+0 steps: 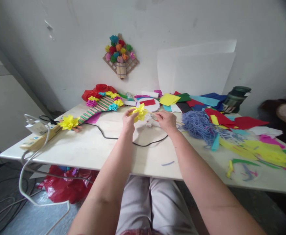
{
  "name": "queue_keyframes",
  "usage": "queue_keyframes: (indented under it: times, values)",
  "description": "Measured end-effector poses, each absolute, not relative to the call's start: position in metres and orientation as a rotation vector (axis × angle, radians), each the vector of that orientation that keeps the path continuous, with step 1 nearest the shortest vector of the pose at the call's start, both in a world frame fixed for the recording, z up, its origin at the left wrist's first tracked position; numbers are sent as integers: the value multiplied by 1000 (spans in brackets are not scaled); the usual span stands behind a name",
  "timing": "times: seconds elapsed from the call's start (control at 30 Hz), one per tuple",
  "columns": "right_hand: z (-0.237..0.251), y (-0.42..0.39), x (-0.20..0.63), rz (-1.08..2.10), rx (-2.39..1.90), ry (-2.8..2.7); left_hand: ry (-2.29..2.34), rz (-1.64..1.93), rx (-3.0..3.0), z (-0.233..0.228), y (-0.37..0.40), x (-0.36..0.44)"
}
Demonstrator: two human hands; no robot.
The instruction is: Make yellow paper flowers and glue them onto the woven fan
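Over the middle of the table, my left hand (128, 118) pinches a yellow crepe-paper flower (140, 112) by its left edge. My right hand (166, 120) has its fingers closed around a thin pale stick (180, 123), whose end pokes out to the right; its other end points toward the flower, and whether they touch I cannot tell. Just below and between the hands lies a white tool with small red spots, perhaps a glue gun (150, 122), partly hidden by my right hand. A black cord (108, 137) runs across the table beneath my wrists.
A woven fan-shaped piece with paper flowers (101, 106) lies at left, beside a power strip (39, 138). Blue yarn (198, 125), colored paper sheets (168, 99) and a dark green bottle (236, 99) are at right. A flower decoration (120, 57) hangs on the wall.
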State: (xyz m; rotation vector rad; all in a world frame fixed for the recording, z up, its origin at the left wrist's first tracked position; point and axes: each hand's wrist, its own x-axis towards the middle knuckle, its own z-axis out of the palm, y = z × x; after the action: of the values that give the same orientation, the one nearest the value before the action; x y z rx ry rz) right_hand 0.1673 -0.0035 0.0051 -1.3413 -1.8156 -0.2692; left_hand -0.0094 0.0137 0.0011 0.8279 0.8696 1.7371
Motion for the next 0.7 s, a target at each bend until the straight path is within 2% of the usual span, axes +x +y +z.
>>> queue_keyframes:
  times: [0.7]
  values:
    - [9, -10, 163, -317, -1499, -1885, 955, 1779, 934, -6, 20, -9]
